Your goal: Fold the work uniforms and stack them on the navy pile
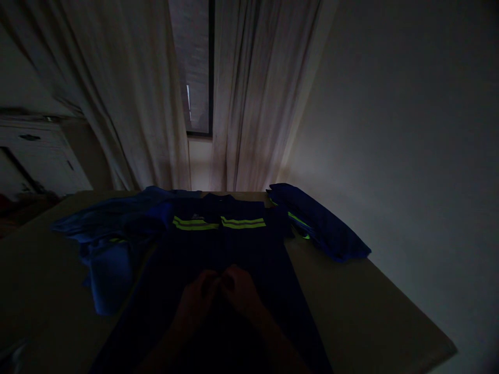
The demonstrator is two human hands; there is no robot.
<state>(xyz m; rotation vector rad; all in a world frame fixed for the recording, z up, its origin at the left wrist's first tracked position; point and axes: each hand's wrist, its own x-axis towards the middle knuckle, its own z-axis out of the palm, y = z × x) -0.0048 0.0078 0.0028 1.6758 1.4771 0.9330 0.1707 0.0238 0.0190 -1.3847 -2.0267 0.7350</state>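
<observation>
1. Ahead of the fingers (218, 283), the dark work jacket (230, 244) lies flat, so the way over it is low and open.
2. Left of the fingers, a rumpled blue garment (109, 244) heaps up and blocks that side.
3. Right of the fingers, bare surface (370, 311) gives free passage.
4. Further ahead and right, a folded blue garment (319, 221) stands in the way.
5. Beyond, curtains (249, 104) hang just past the far edge.
</observation>
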